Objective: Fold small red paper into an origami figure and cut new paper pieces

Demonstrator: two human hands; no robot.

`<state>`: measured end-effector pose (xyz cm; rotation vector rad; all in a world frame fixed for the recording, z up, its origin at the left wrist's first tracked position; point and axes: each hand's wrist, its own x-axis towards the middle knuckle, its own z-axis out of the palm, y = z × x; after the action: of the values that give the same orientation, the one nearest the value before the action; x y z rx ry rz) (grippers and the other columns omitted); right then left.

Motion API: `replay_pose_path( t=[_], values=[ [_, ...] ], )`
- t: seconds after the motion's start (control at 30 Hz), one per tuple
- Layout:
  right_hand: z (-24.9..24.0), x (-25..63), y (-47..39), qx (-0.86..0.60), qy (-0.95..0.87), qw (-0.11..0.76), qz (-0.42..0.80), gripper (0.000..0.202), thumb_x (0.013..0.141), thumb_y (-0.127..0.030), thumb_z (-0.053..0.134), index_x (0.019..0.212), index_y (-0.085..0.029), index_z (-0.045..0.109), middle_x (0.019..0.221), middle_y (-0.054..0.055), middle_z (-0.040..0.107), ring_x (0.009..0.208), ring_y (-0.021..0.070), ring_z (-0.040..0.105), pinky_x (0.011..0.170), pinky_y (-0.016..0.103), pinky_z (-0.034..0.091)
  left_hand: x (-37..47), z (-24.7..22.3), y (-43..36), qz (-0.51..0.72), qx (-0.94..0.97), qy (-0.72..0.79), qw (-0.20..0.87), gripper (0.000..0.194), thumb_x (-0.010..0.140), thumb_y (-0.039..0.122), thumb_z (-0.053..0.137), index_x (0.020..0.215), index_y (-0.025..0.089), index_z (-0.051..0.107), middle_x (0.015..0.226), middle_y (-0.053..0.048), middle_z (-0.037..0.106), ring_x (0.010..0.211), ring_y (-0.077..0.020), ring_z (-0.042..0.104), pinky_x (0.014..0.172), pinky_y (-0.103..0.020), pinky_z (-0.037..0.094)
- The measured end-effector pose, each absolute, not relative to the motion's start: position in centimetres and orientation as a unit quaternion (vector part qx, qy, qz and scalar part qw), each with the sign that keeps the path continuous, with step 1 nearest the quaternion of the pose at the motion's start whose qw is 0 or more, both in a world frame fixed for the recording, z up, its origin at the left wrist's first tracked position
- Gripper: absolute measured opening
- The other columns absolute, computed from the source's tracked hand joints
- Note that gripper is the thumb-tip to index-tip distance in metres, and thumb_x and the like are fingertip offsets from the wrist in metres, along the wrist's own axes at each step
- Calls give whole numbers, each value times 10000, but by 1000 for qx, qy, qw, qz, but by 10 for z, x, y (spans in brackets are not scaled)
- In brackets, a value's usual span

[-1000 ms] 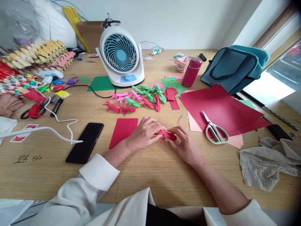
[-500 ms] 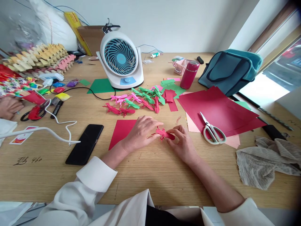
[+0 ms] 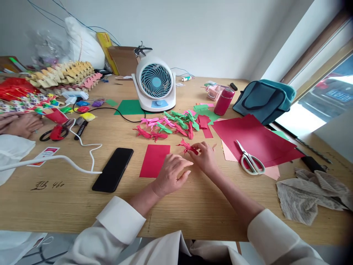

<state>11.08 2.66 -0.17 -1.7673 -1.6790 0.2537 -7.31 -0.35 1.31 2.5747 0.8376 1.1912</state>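
A small red folded-paper figure (image 3: 186, 146), with thin cut legs, is pinched at its right end by my right hand (image 3: 203, 156), just in front of a pile of similar figures. Nearer to me, my left hand (image 3: 172, 173) hovers with thumb and forefinger apart and nothing between them. A red paper rectangle (image 3: 154, 160) lies partly behind its fingers. The pile holds several green paper figures (image 3: 180, 119), pink ones (image 3: 150, 122) and red ones (image 3: 159, 136). White-handled scissors (image 3: 250, 162) rest on large red paper sheets (image 3: 256, 138) to the right.
A black phone (image 3: 113, 170) and a white cable (image 3: 92, 151) lie at left. Behind the pile stands a white fan (image 3: 156, 86). A red flask (image 3: 224, 102) and a teal bag (image 3: 264, 103) stand at back right. Another person's hand (image 3: 23, 124) is at far left.
My right hand has carried the red paper figure forward toward the pile. My left hand has come off it and drawn back toward me. The camera view has shifted.
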Motion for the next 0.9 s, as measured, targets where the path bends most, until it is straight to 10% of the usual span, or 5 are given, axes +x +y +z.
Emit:
replay_pose_path(
  t=[0.9],
  values=[
    [-16, 85, 72, -690, -631, 343, 94, 258, 834, -427, 654, 1024, -256, 686, 1033, 47, 657, 913, 227, 613, 864, 418, 408, -75, 4, 5, 377, 860, 274, 206, 230, 856, 154, 606, 1081, 200, 602, 879, -12, 693, 877, -194, 578, 867, -359, 437]
  ],
)
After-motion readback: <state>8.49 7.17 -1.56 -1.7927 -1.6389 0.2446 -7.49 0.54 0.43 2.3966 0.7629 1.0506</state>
